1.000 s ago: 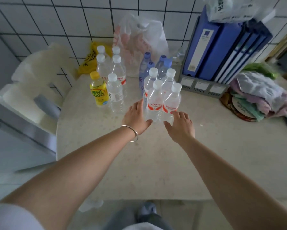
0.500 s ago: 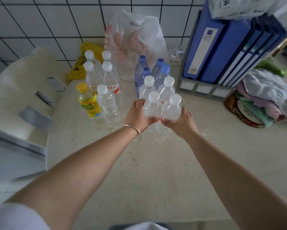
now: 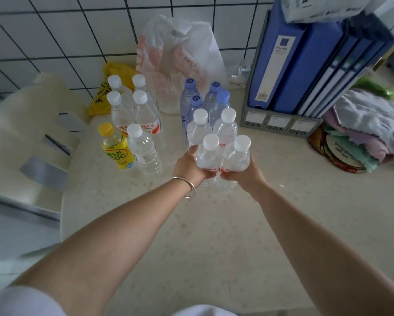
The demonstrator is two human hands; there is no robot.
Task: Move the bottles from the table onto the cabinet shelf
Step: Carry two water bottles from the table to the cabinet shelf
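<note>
blue binder (image 3: 273,65) marked "file box" stands behind the speckled table (image 3: 214,236), where the left hand (image 3: 189,166) and right hand (image 3: 245,172) now each grip a white-capped, red-labelled water bottle (image 3: 208,153), closed tighter than a second ago.

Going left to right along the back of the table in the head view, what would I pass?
Crumpled yellow plastic bag → white and red plastic shopping bag → blue file boxes in a grey rack → pile of folded pastel cloths.

White tiled wall (image 3: 54,37), pale chair (image 3: 25,124).
</note>
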